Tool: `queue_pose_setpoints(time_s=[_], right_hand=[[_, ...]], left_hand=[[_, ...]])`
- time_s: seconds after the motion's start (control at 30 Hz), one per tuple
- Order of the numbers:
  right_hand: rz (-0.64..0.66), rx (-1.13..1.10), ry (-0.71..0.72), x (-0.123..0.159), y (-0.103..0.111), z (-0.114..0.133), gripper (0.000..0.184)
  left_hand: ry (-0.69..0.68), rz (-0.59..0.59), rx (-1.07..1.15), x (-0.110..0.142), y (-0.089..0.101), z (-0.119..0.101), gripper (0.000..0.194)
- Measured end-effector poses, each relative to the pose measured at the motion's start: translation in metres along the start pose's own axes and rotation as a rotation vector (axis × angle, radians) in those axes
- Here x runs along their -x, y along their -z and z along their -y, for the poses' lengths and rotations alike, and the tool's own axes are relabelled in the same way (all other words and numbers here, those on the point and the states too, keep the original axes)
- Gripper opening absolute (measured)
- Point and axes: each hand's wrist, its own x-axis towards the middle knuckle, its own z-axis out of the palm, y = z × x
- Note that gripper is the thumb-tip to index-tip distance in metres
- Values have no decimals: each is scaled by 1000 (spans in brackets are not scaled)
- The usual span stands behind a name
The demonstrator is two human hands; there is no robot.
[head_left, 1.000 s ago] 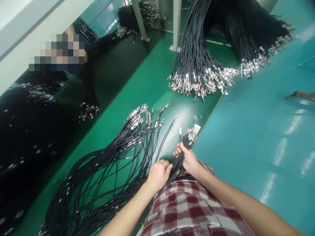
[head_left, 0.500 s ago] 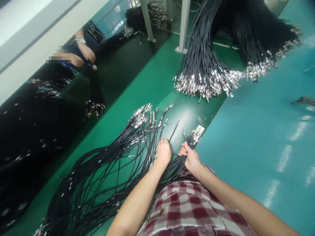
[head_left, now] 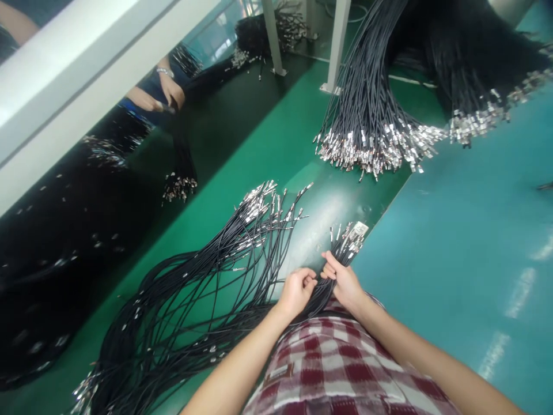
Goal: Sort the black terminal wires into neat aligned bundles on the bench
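Observation:
My right hand (head_left: 344,282) is closed around a bundle of thin black cables (head_left: 345,245) with silvery metal terminals. A white tag (head_left: 359,230) sits at the bundle's tip. Just left of it, my left hand (head_left: 298,293) has its fingertips pinched together beside the bundle; whatever lies between them is hidden. Under the hands, the bundle's cables run back to the left. A loose spread of black cables (head_left: 173,282) curves across the green surface on my left, its terminals (head_left: 259,202) fanned out toward the far side.
Two thick hanks of black cables, a near one (head_left: 371,104) and a far one (head_left: 466,69), hang at the upper right. A pale metal beam (head_left: 86,75) crosses the upper left. Beyond it, another person's hands (head_left: 170,92) hold a cable bundle (head_left: 181,173). A metal leg (head_left: 339,46) stands behind.
My left hand has moved right and down toward the bundle, and the cable end that stuck up from it no longer shows. My right hand keeps its hold. The whole view has shifted slightly.

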Motion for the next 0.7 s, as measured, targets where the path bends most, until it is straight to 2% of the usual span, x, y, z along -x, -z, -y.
queue_pose_setpoints(time_s=[0.13,0.2,0.23,0.37,0.4,0.5,0.6,0.7], right_hand=[[-25,167,-4,3,5,1,40],[-54,206,-38,0,7,2,40],[-61,199,-43,-2,7,2,39],[-56,31,-76,-12,4,1,38],[-66,-12,-103,-13,3,1,39],[-75,-104,-134,-15,2,-1,40],[-44,-138,-103,-12,3,-2,40],[0,-132,-50,-7,1,-1,44]], left_hand=[[6,-7,56,15,1,-1,16],[4,7,56,9,10,4,21],[1,-23,15,1,17,8,20],[39,-336,-348,-49,37,26,9],[55,-367,-425,-59,39,29,8],[69,-311,-475,-67,36,29,9],[28,-203,-244,-47,30,21,5],[-35,-155,-64,-24,24,12,14]])
